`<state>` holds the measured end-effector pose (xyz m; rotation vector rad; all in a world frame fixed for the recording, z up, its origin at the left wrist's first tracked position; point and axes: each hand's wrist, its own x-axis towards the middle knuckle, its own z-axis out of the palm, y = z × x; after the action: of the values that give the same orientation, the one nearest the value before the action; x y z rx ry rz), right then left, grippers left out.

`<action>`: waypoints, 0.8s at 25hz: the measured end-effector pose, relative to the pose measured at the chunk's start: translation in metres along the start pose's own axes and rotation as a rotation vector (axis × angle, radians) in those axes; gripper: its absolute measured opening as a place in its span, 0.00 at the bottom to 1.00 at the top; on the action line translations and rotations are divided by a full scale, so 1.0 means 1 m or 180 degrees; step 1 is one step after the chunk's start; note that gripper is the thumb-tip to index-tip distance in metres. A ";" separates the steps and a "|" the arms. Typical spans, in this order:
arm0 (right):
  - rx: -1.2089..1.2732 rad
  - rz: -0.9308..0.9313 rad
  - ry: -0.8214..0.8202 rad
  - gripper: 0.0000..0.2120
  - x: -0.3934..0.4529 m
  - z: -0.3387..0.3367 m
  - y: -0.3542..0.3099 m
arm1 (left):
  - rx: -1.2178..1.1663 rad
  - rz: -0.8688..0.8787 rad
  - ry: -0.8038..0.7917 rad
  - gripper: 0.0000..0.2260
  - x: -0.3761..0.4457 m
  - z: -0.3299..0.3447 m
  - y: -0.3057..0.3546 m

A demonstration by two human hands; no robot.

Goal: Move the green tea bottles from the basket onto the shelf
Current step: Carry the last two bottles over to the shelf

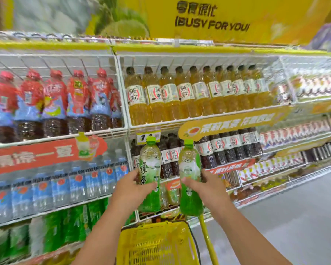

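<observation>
- The yellow perforated plastic basket (157,245) sits lowest and nearest, directly beneath both forearms, its yellow handle (206,240) rising on the right; whether more bottles lie in it I cannot tell.
- The left hand (131,190) is clamped around the waist of one clear plastic green tea bottle with a green cap (150,175), held upright and clear of the basket.
- The right hand (208,188) is closed on a second green tea bottle of the same shape (190,178), just beside the first, not touching it.
- Gripping mid-body probably leaves each base free to set down; the glossy sleeves look smooth, the bottles ribbed and rounded.
- Beyond stands the white wire shelf (208,118); the bottles sit before its rows of dark tea bottles with white labels (235,148), and amber tea bottles (180,94) fill the tier above.
</observation>
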<state>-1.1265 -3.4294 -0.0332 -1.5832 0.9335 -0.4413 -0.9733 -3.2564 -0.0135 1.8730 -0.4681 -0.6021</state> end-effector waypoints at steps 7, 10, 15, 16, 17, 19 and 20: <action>-0.0127 -0.0248 -0.0196 0.37 -0.021 -0.046 -0.015 | 0.0013 0.0002 0.0353 0.31 -0.047 0.025 0.013; -0.0114 -0.0359 -0.0420 0.17 -0.042 -0.066 -0.019 | 0.0026 -0.0009 0.0445 0.22 -0.080 0.036 0.013; -0.0081 -0.0435 -0.0825 0.14 -0.075 -0.060 -0.019 | 0.0117 -0.0146 0.0751 0.14 -0.138 0.028 0.009; -0.0084 -0.0445 -0.0908 0.13 -0.081 -0.053 -0.019 | 0.0193 -0.0169 0.0842 0.15 -0.148 0.021 0.008; -0.0099 -0.0475 -0.0968 0.13 -0.088 -0.046 -0.022 | 0.0234 -0.0196 0.0943 0.17 -0.156 0.013 0.007; -0.0117 -0.0553 -0.1125 0.13 -0.102 -0.025 -0.028 | 0.0263 -0.0264 0.1167 0.20 -0.172 -0.007 0.003; -0.0142 -0.0587 -0.1224 0.14 -0.108 -0.012 -0.031 | 0.0265 -0.0285 0.1269 0.20 -0.180 -0.020 0.000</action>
<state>-1.1913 -3.3550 0.0217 -1.7250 0.5098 -0.2306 -1.1047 -3.1379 0.0265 2.0390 -0.1500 -0.2572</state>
